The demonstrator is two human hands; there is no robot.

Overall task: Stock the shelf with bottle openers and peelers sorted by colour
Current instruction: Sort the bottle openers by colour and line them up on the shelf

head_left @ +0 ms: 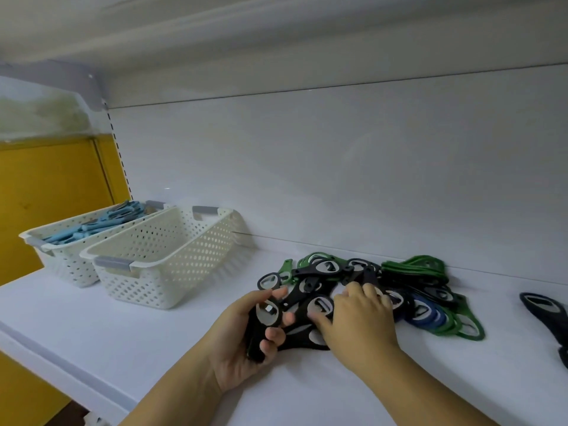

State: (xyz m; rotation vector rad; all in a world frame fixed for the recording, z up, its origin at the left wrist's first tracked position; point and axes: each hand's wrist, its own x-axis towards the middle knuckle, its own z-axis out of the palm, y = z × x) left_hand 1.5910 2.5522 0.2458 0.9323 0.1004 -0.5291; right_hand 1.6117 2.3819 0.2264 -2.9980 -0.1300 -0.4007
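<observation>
A mixed heap of bottle openers [362,281] lies on the white shelf [172,342]: black ones in the middle, green ones [415,265] behind and to the right, blue ones [427,315] under the right side. My left hand [246,339] grips a stack of black bottle openers [261,327] just left of the heap. My right hand [359,321] lies on the heap, fingers spread, thumb on a black opener [319,305]; whether it grips one is unclear. An empty white basket [166,256] stands to the left.
Behind the empty basket stands a second white basket [55,238] holding light blue peelers [101,226]. A lone dark opener [547,315] lies at the far right edge. The shelf's back wall rises close behind the heap; a yellow panel shows at the left.
</observation>
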